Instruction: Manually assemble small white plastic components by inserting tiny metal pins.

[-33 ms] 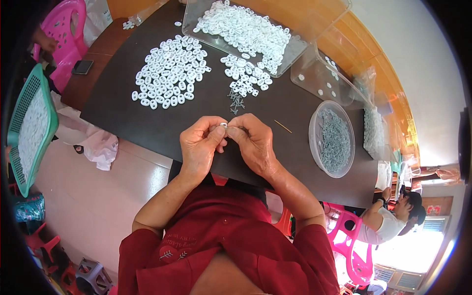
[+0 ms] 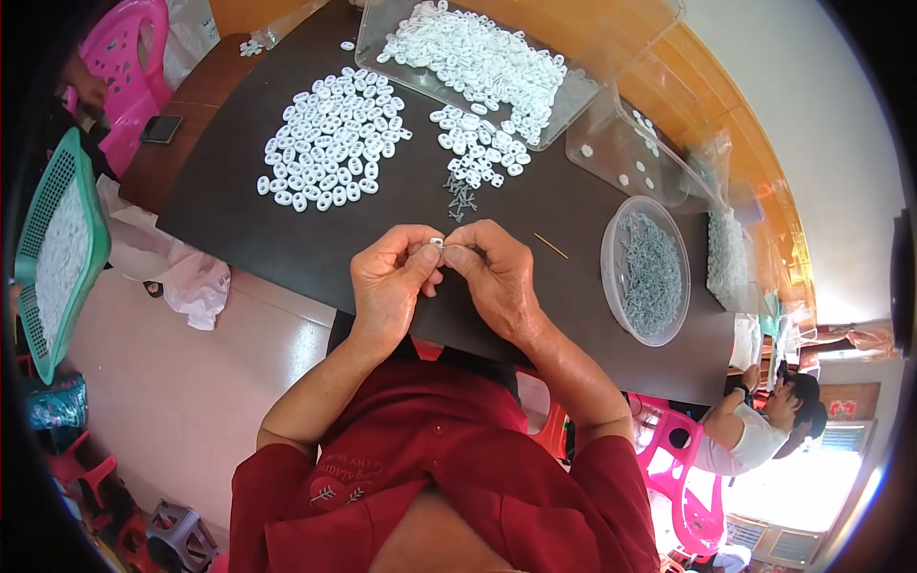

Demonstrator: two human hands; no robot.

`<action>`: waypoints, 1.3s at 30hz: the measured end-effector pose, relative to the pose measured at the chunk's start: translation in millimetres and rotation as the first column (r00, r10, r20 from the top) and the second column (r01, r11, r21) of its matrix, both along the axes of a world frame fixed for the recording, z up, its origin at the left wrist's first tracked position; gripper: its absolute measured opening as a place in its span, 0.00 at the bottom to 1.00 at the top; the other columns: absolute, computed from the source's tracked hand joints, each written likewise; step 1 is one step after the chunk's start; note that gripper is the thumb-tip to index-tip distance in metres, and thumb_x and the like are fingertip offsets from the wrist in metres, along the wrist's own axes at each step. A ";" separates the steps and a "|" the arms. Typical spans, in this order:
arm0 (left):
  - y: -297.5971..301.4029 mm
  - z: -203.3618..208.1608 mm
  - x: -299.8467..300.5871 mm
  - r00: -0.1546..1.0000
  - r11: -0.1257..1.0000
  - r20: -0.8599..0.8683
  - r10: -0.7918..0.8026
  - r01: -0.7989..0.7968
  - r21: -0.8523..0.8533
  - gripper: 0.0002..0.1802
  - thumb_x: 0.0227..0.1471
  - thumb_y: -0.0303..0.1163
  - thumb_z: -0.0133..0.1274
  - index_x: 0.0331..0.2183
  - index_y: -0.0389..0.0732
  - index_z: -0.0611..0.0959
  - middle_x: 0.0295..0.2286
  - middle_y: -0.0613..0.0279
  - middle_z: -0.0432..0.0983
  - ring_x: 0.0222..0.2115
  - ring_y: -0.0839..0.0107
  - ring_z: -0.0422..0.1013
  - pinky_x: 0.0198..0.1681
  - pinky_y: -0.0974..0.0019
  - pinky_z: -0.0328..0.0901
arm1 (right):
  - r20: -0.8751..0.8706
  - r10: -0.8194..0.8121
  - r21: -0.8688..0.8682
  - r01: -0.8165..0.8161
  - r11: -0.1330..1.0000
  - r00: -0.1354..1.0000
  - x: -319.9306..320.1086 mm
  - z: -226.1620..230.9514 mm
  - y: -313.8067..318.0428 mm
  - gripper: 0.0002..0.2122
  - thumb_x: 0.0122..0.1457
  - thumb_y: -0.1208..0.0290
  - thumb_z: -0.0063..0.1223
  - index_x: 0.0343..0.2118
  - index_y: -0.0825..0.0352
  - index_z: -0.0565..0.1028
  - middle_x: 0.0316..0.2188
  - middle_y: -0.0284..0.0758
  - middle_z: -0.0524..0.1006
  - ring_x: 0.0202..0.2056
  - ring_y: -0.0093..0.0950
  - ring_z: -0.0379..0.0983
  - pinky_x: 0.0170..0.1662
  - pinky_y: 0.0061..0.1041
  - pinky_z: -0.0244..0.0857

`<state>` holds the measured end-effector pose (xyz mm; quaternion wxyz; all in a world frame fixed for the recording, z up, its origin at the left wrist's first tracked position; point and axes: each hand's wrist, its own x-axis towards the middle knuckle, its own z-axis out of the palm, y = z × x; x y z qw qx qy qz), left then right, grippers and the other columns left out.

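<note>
My left hand (image 2: 387, 282) and my right hand (image 2: 497, 277) meet fingertip to fingertip just above the near edge of the dark table (image 2: 287, 244). Both pinch one small white plastic piece (image 2: 436, 244) between thumbs and forefingers. Whether the right fingers also hold something else is hidden. A flat spread of white ring-shaped pieces (image 2: 330, 138) lies beyond my left hand. A smaller heap of the same pieces (image 2: 478, 153) lies straight ahead, with a few small grey metal pins (image 2: 461, 201) at its near side.
A clear tray (image 2: 392, 72) of white pieces stands at the back, another clear tray (image 2: 630, 153) to its right. A round clear bowl (image 2: 611, 286) of grey metal parts sits right of my hands. A green basket (image 2: 100, 239) stands left. Another person (image 2: 764, 430) sits lower right.
</note>
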<state>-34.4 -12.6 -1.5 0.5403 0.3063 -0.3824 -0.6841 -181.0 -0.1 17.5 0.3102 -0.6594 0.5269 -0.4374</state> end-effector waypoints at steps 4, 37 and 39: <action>-0.7 0.4 -3.7 1.000 1.000 -0.027 -0.008 0.009 0.027 0.07 0.53 0.23 0.51 0.36 0.31 0.78 0.26 0.61 0.75 0.21 0.79 0.68 0.23 0.76 0.65 | 0.090 0.006 0.077 -0.013 0.997 0.996 -3.7 7.2 -0.8 0.02 0.56 0.81 0.49 0.30 0.73 0.72 0.26 0.32 0.74 0.30 0.17 0.69 0.35 0.17 0.65; -6.3 -9.4 0.2 0.995 0.999 -0.083 0.046 -0.046 0.012 0.07 0.53 0.24 0.52 0.35 0.31 0.77 0.25 0.58 0.75 0.21 0.77 0.69 0.25 0.74 0.66 | -0.656 -0.274 -0.416 -0.034 0.909 0.704 -44.7 -12.8 -133.3 0.06 0.44 0.71 0.59 0.28 0.59 0.79 0.20 0.37 0.70 0.28 0.35 0.68 0.31 0.34 0.62; -5.7 -9.0 -0.1 0.996 0.999 -0.076 0.051 -0.049 0.020 0.07 0.53 0.24 0.52 0.35 0.31 0.77 0.26 0.58 0.74 0.22 0.77 0.69 0.25 0.75 0.66 | -0.716 -0.258 -0.406 -0.086 0.910 0.649 -44.1 -11.7 -136.2 0.05 0.42 0.73 0.59 0.25 0.61 0.78 0.21 0.37 0.70 0.28 0.36 0.68 0.31 0.34 0.62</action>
